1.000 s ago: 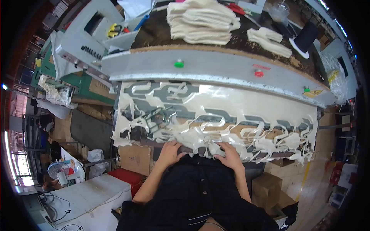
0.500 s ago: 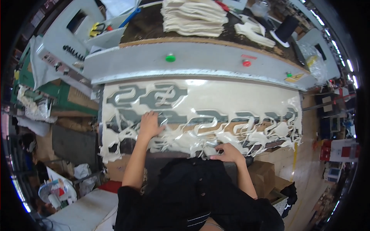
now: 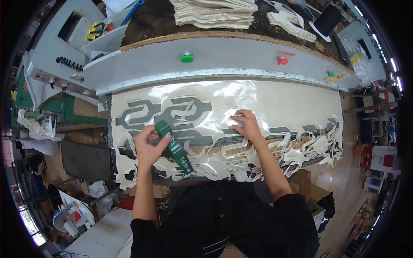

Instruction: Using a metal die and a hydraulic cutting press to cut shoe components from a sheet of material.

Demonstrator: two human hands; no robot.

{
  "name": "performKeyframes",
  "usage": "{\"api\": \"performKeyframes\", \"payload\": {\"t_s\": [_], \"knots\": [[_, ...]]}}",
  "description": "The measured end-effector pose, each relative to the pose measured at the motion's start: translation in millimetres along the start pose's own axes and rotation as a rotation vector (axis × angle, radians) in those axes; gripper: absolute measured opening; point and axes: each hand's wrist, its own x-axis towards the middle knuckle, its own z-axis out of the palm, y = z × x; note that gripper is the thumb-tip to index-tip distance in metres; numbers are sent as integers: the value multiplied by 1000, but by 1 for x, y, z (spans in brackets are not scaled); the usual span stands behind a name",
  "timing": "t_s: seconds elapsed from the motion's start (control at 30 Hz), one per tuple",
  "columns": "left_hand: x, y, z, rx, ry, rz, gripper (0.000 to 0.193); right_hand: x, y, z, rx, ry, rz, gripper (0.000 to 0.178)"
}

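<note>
My left hand point(image 3: 150, 144) grips a dark green cutting die point(image 3: 174, 148), seen from its lettered side and tilted over the sheet. Beneath lies a shiny cream sheet point(image 3: 284, 103) with fork-shaped cut-outs showing grey; its near edge is torn into strips. My right hand point(image 3: 246, 124) is on the sheet beside the middle cut-outs, fingers curled and thumb close by. Something small and pale shows between them, too unclear to name.
A grey machine beam point(image 3: 232, 53) spans the far side, with a green button point(image 3: 186, 57) and a red button point(image 3: 282, 60). On the dark board above it sit a stack of cream pieces point(image 3: 215, 15) and a black spool point(image 3: 325, 18). Cardboard boxes point(image 3: 307, 182) stand at near right.
My left hand has lifted the green die off the sheet and moved slightly left and nearer. My right hand has gone from the sheet's near edge to its middle.
</note>
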Motion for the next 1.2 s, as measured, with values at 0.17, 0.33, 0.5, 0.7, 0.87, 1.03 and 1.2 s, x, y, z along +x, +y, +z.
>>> {"api": "performKeyframes", "payload": {"t_s": [0.17,0.33,0.5,0.7,0.87,1.03,1.2], "knots": [[19,-4,52,-341,178,-183,30,-10,12,5,-13,-116,-81,38],[25,-5,105,-674,222,-458,26,-20,21,12,-40,-27,-307,20],[35,-16,141,-937,299,-776,41,-13,12,22,-96,10,-307,23],[37,-7,190,-979,256,-822,44,-30,17,20,-76,-46,-137,27],[25,-17,217,-922,315,-941,32,-47,-27,14,-113,-93,-20,34],[25,-32,220,-709,290,-989,45,-81,-36,5,-201,-166,-112,44],[22,-51,191,441,100,-264,50,-36,-27,-9,-155,338,67,46]]}}
